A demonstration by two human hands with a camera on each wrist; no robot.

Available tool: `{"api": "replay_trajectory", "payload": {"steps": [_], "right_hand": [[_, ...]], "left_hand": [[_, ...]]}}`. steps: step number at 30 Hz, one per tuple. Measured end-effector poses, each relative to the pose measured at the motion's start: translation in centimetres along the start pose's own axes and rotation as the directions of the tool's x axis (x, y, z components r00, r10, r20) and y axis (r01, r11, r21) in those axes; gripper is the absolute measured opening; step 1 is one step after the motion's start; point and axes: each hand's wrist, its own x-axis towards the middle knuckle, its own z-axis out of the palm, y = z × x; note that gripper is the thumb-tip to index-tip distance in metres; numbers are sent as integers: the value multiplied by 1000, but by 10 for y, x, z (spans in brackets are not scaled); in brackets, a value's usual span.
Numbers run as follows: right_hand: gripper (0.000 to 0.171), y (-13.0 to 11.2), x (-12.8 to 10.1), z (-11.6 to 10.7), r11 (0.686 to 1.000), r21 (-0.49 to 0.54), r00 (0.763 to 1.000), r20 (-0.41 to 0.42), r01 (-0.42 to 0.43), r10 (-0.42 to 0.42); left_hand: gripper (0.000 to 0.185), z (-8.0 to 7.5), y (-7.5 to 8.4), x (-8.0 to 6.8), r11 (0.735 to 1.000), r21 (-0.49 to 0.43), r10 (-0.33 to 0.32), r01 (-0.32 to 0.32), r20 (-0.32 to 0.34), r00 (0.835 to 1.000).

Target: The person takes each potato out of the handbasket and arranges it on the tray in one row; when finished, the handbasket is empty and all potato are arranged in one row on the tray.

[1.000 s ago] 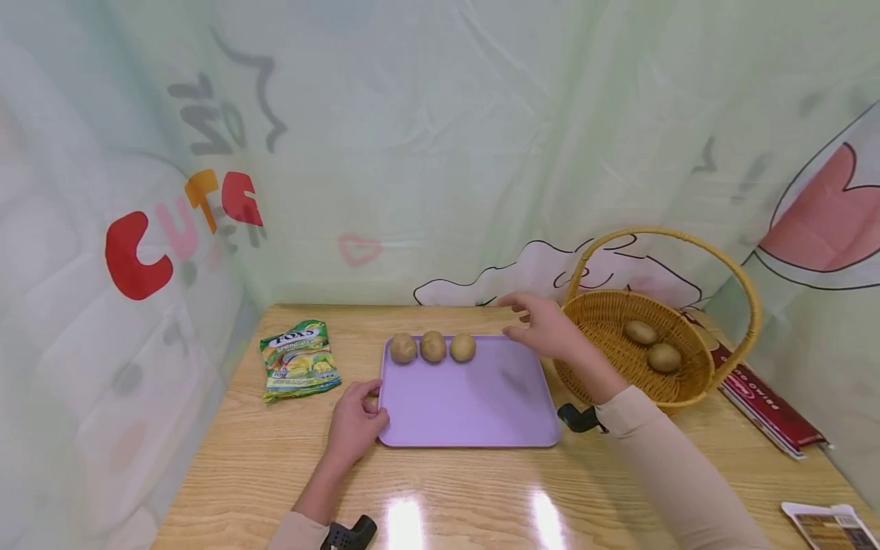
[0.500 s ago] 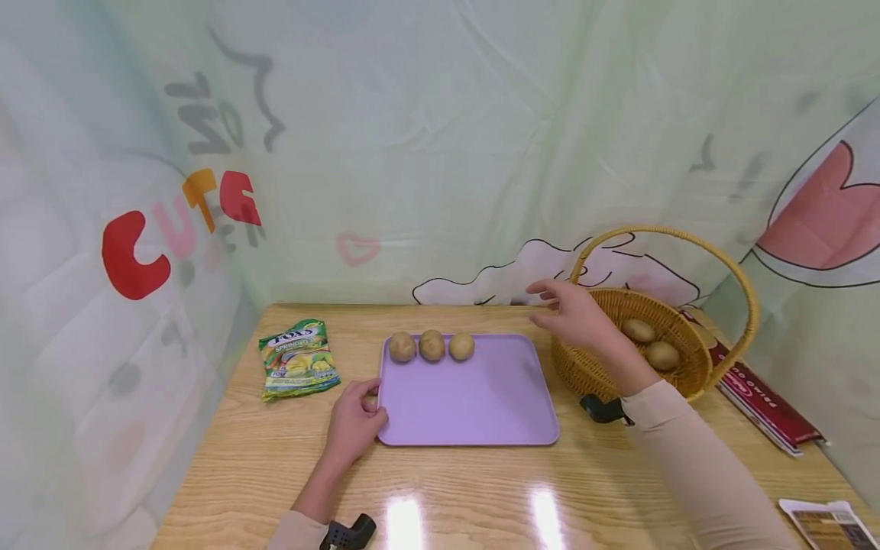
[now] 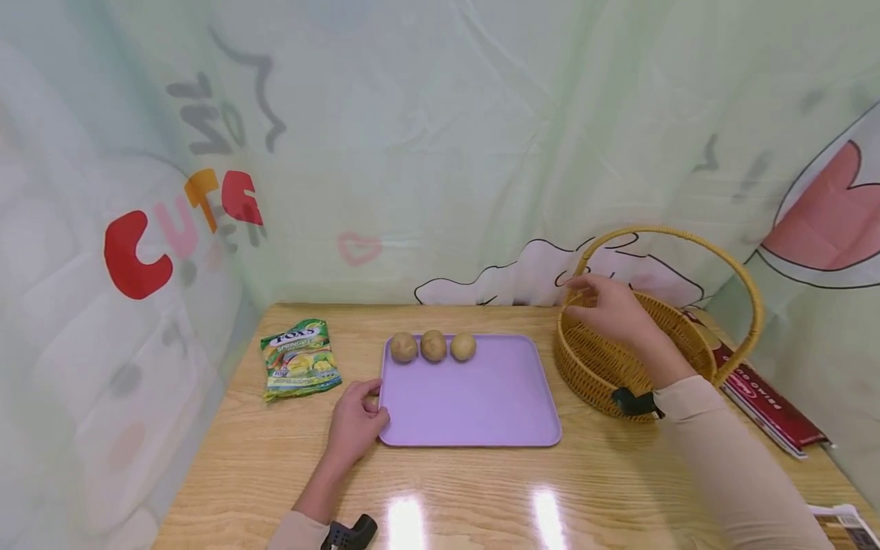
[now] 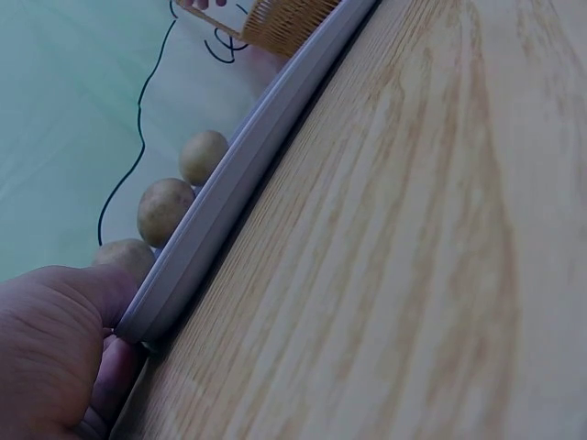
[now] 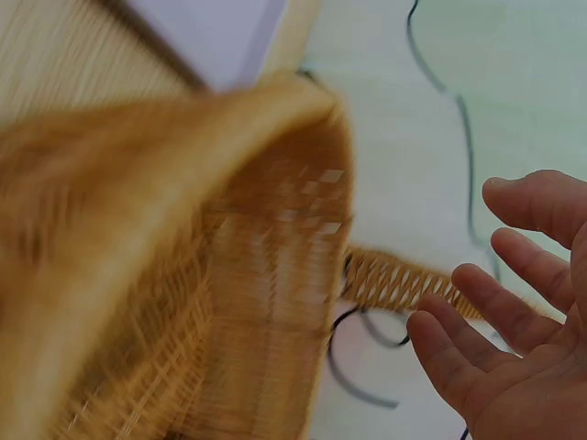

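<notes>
A lilac tray (image 3: 474, 401) lies on the table, with three potatoes (image 3: 434, 346) in a row along its back edge at the left. My left hand (image 3: 356, 420) pinches the tray's left edge; in the left wrist view the thumb lies over the rim and fingers are under it. The right hand (image 3: 612, 312), holding nothing, is over the left part of a wicker basket (image 3: 591, 374), its fingers loosely bent. In the right wrist view those fingers are near the handle (image 5: 404, 282); touching cannot be told. My hand and forearm cover part of the basket's inside.
Left of the tray lies a green candy bag (image 3: 299, 361). A dark red flat package (image 3: 773, 405) lies beside and partly behind the basket on the right. Another package (image 3: 846, 527) shows at the lower right corner. A printed curtain (image 3: 412, 153) hangs behind the table.
My right hand has moved right, from above the tray's back right corner to over the basket. The two potatoes seen in the basket are now hidden behind my arm. The left hand stays put.
</notes>
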Motion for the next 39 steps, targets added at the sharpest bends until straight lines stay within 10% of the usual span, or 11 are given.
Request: {"api": "replay_trajectory", "payload": {"steps": [19, 39], "right_hand": [[51, 74, 4, -30, 979, -203, 999, 50, 16, -6], [49, 125, -5, -37, 978, -195, 970, 214, -72, 114]], "left_hand": [[49, -1, 1, 1, 1000, -4, -5, 5, 1, 1000], [49, 1, -4, 3, 1000, -4, -11, 11, 7, 1000]]}}
